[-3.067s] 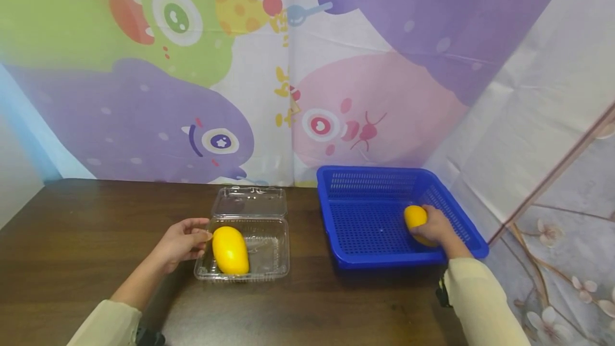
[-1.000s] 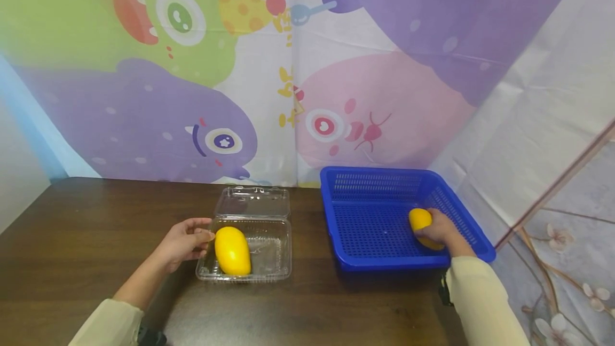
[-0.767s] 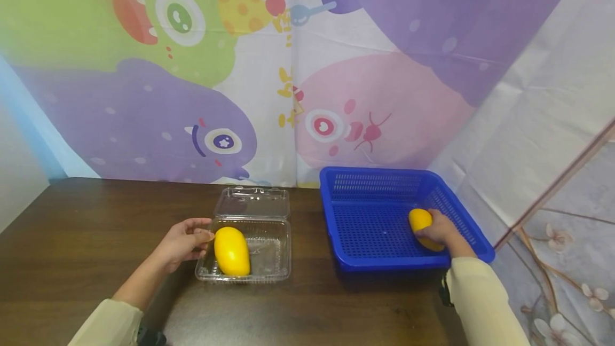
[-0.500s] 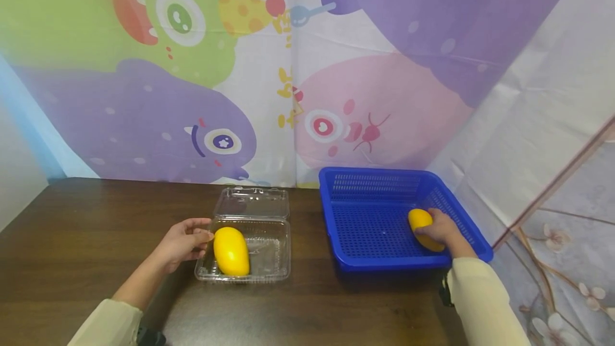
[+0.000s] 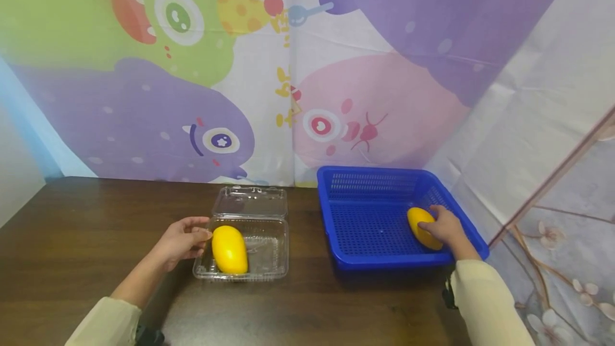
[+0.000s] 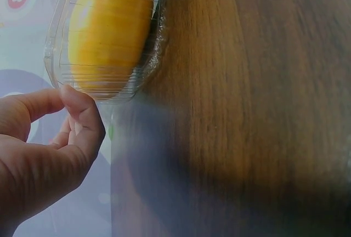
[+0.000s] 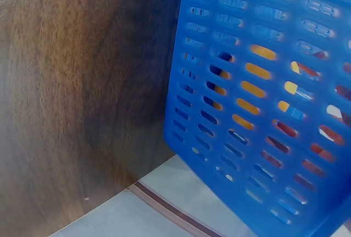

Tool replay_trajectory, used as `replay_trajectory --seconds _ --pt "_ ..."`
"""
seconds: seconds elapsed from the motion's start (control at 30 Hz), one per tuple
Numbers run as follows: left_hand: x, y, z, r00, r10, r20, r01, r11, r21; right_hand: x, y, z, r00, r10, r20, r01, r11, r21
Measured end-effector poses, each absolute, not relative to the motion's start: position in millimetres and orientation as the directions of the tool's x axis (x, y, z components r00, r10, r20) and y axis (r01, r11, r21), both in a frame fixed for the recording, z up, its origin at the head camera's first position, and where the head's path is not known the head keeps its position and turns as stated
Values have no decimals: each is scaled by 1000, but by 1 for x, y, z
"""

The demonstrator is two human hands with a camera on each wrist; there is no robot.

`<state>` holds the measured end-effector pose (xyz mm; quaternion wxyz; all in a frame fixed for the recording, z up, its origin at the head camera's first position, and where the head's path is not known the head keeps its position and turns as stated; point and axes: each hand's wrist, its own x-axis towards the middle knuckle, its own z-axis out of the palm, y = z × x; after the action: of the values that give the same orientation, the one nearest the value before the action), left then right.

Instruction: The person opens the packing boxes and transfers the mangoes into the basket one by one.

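Observation:
A yellow mango (image 5: 229, 250) lies in the left part of a clear plastic clamshell box (image 5: 269, 276), whose lid is folded back. My left hand (image 5: 180, 243) pinches the box's left rim between thumb and finger; the left wrist view shows the fingertips (image 6: 71, 95) at the rim, close to the mango (image 6: 112, 28). On the right, a second mango (image 5: 422, 224) lies on the floor of a blue plastic basket (image 5: 336, 258). My right hand (image 5: 447, 228) is over this mango, fingers spread and loose, the thumb near its top. The basket wall (image 7: 230, 154) hides the right hand in the right wrist view.
Both containers stand on a dark wooden table (image 5: 120, 202), with a gap between them. A cartoon-printed cloth (image 5: 269, 68) hangs behind the table. At the right, a pale flowered panel (image 5: 567, 218) stands close to the basket.
My right fingers have loosened from the mango in the basket, and the hand has drawn slightly to the right. The left hand and the box stay in place; the head view shifts slightly.

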<state>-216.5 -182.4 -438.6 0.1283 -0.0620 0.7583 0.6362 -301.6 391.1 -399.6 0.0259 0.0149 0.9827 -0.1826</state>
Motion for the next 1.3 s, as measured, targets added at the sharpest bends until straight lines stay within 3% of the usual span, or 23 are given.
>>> replay_trajectory --seconds 0.3,1.3 --pt "-217 -182 -438 -960 70 -272 -255 191 948 -298 390 -393 -998 58 13 49 928 -369" --pt "-215 -181 -437 -958 68 -278 -260 198 945 -290 380 -381 -1000 0 22 -9 901 -434"
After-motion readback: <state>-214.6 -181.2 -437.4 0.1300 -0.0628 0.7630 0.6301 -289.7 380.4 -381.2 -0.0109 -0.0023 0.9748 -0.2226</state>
